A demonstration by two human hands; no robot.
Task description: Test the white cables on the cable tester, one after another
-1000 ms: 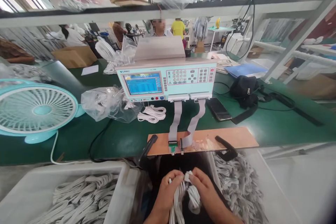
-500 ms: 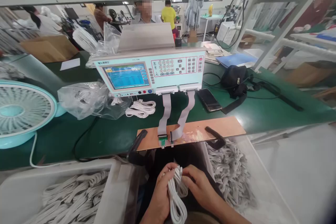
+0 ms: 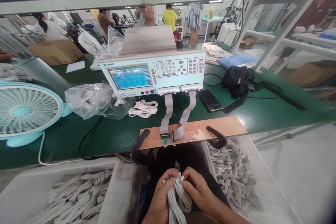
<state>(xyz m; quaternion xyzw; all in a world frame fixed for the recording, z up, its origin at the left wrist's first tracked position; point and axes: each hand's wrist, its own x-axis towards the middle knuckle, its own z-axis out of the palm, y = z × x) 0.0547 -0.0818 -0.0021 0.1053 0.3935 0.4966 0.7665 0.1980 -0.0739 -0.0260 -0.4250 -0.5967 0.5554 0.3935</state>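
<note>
A coiled white cable (image 3: pixel 176 201) hangs in a looped bundle over my lap, below the bench edge. My left hand (image 3: pixel 163 194) is closed around its left side, thumb and fingers near the top of the loops. At the upper right of the bundle, my right hand (image 3: pixel 196 189) pinches the cable near its end, fingertips close to the left ones. A small plug end (image 3: pixel 179 174) shows between the hands. Just beyond them, a green connector board (image 3: pixel 165 140) sits on the edge of a wooden board (image 3: pixel 225 126), joined by grey ribbon cables (image 3: pixel 166 113) to a tester (image 3: pixel 181 71).
White bins of coiled cables stand at left (image 3: pixel 115 175) and right (image 3: pixel 258 161). Black clamps (image 3: pixel 139 143) hold the wooden board. On the green bench lie a fan (image 3: pixel 23 112), a phone (image 3: pixel 210 99), a black bag (image 3: pixel 236 78) and a bagged cable bundle (image 3: pixel 90 99). People sit beyond.
The view has shifted slightly, moving the bench to the right in the picture. Both hands stay on the cable, a little lower in view, and a plug end shows between them. The tester's screen looks different.
</note>
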